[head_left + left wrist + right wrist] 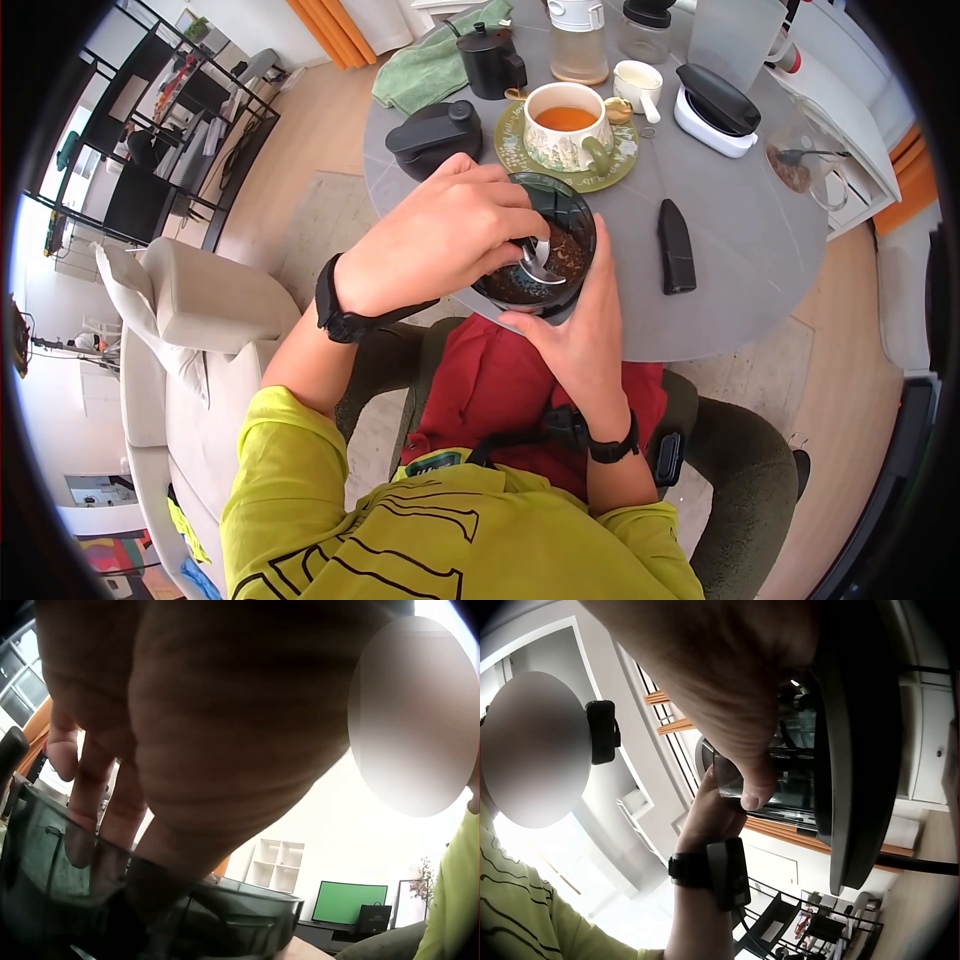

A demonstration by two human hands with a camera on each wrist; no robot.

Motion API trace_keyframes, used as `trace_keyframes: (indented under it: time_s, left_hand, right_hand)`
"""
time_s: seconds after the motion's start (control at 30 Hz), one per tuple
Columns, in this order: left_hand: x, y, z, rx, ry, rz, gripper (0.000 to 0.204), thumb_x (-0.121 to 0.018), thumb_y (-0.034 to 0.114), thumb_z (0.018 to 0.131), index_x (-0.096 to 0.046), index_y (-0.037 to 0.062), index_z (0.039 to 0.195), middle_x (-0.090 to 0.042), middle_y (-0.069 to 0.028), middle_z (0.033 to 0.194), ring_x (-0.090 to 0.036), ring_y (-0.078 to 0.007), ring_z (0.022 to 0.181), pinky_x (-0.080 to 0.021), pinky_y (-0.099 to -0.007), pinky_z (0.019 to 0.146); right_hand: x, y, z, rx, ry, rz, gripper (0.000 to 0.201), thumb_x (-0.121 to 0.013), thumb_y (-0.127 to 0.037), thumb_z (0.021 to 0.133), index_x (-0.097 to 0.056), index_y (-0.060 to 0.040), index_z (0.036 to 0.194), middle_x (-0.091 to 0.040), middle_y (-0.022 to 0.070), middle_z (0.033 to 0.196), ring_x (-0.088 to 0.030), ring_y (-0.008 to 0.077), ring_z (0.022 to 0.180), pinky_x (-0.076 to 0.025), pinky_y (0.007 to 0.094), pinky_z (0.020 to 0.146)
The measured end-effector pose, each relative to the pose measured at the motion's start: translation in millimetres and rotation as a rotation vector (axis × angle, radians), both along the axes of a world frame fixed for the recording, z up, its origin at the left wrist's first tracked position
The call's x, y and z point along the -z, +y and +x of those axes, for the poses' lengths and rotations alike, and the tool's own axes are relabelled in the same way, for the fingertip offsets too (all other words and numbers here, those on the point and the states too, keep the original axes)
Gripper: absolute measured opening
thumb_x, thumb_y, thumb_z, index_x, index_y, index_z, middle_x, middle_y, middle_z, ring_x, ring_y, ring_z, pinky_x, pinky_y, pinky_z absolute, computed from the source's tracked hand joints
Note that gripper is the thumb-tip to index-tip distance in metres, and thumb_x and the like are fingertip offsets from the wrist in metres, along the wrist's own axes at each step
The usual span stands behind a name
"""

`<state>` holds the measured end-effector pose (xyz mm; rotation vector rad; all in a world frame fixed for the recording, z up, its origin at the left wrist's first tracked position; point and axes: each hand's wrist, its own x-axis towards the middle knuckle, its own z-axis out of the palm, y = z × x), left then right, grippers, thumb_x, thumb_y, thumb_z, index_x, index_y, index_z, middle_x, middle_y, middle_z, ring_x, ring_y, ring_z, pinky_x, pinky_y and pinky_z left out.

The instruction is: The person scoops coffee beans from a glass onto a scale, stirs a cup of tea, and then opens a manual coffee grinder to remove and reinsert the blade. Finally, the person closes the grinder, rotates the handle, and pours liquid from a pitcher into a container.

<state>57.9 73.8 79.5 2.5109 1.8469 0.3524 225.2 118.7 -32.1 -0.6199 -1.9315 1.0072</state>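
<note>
My left hand [455,230] reaches down into a dark see-through chopper bowl [572,205] from the left. Its fingers pinch a curved, shiny metal blade [543,272] inside the bowl. Brown crumbly bits [568,252] lie around the blade, with some stuck to the wall. From the right, my right hand [585,335] holds the bowl, thumb at the near side and fingers along the far wall. In the left wrist view, fingertips dip below the bowl's rim [259,891]. The right wrist view has the right thumb [757,787] against the bowl's side.
Beyond the bowl on the round grey table [740,290] stands a cup [560,150] of orange-brown liquid on a green plate [620,175]. Left of it lies a black lidded piece [435,140]. A black sheath-like object [676,245] and a glass jug [835,185] are to the right.
</note>
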Motion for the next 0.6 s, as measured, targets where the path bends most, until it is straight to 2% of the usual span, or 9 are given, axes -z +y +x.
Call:
trace_keyframes:
  time_s: [0.17,0.23,0.27,0.33,0.6]
  left_hand:
    - [-5.1,2.3,2.1,-0.073,0.044,-0.083,0.023,-0.073,0.023,0.075,-0.066,0.0087,0.093,-0.061,-0.0038,0.079,-0.056,-0.0224,0.083,-0.039,-0.0335,0.080]
    - [-6.1,2.9,0.8,-0.128,0.117,-0.095,0.032,-0.075,0.028,0.073,-0.067,0.0082,0.097,-0.062,-0.0034,0.079,-0.056,-0.0229,0.081,-0.039,-0.0339,0.079]
    - [-5.6,2.6,0.9,-0.127,0.118,-0.095,0.032,-0.075,0.028,0.073,-0.067,0.0082,0.097,-0.062,-0.0034,0.079,-0.056,-0.0229,0.081,-0.039,-0.0339,0.079]
    - [-4.2,0.4,0.9,-0.107,-0.020,0.062,0.038,-0.076,0.029,0.071,-0.067,0.0087,0.101,-0.063,-0.0030,0.082,-0.056,-0.0224,0.082,-0.040,-0.0343,0.078]
    - [1.4,-2.1,-5.3,0.010,0.004,0.049,0.037,-0.075,0.026,0.071,-0.066,0.0093,0.103,-0.062,-0.0046,0.083,-0.056,-0.0223,0.084,-0.040,-0.0339,0.078]
  right_hand:
    - [-0.1,0.0,-0.4,-0.004,0.009,-0.004,0.109,-0.085,-0.031,0.061,-0.023,0.0031,0.142,-0.042,0.0245,0.134,-0.048,0.0393,0.119,-0.041,0.0431,0.097]
    - [0.2,-0.4,-0.2,-0.006,0.006,0.001,0.109,-0.085,-0.031,0.061,-0.022,0.0031,0.142,-0.042,0.0246,0.134,-0.047,0.0394,0.119,-0.041,0.0431,0.097]
    - [0.7,0.0,0.1,-0.008,0.003,0.006,0.109,-0.085,-0.031,0.061,-0.022,0.0031,0.142,-0.042,0.0247,0.135,-0.047,0.0395,0.119,-0.041,0.0431,0.097]
    - [1.5,0.2,0.6,-0.005,-0.003,0.015,0.109,-0.086,-0.031,0.060,-0.022,0.0031,0.142,-0.042,0.0247,0.135,-0.047,0.0395,0.119,-0.041,0.0432,0.097]
    - [-0.2,-0.1,0.2,0.001,-0.008,0.014,0.109,-0.086,-0.030,0.060,-0.022,0.0030,0.142,-0.041,0.0244,0.136,-0.047,0.0396,0.120,-0.042,0.0433,0.097]
